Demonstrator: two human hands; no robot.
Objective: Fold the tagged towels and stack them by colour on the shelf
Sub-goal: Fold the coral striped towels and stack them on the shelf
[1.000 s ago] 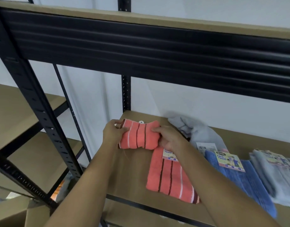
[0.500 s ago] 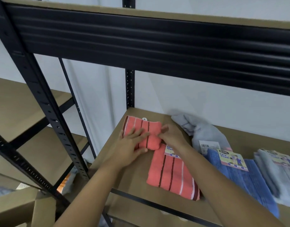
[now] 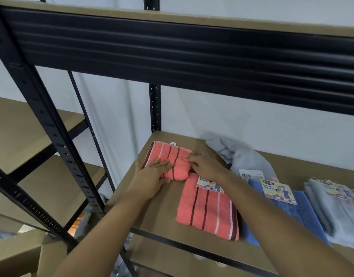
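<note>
Head view: folded towel [image 3: 170, 159] pressed under flat left hand [image 3: 152, 177], straight-fingered right hand [image 3: 207, 166] at right edge; tagged towel [image 3: 208, 213] noted just beside right hand.

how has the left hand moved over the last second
Yes. The left hand moved right, in from the shelf's left edge, off the folded coral towel's end onto its top.

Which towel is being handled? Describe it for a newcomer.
On the brown board shelf of the black metal rack, look back-left. A folded coral striped towel lies there under the left hand and right hand. Unlike the flat tagged coral towel in front, it is small and thick.
</note>
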